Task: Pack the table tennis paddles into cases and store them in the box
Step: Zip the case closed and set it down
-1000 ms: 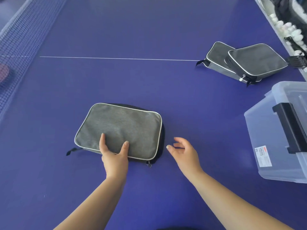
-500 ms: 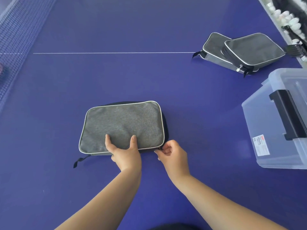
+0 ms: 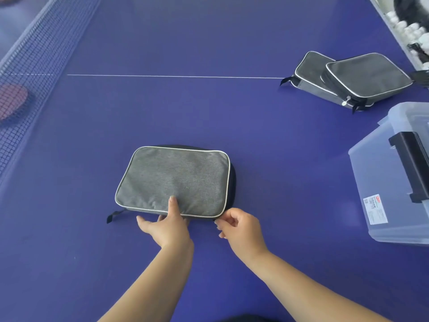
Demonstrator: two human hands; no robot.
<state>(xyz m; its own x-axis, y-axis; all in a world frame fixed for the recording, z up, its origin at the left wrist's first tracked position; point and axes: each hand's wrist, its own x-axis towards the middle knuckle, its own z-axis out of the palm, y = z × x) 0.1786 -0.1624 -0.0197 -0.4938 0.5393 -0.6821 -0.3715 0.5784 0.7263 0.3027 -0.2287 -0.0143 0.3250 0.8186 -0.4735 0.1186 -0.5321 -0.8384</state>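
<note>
A grey paddle case with white piping lies flat on the blue table in front of me, a black edge showing along its right side. My left hand rests at its near edge, one finger pressing on top and the thumb spread to the left. My right hand pinches something small at the case's near right corner, apparently the zipper pull, which my fingers hide. Two more grey cases lie overlapped at the far right. A clear plastic box with a black latch stands at the right edge.
The net runs along the left, with a red paddle seen through it on the other side. White balls and dark gear lie beyond the table's far right edge. A white line crosses the table.
My right hand came in from open beside the case and closed its fingers at the near right corner. My left hand slid toward the case's near edge, thumb off the fabric.
</note>
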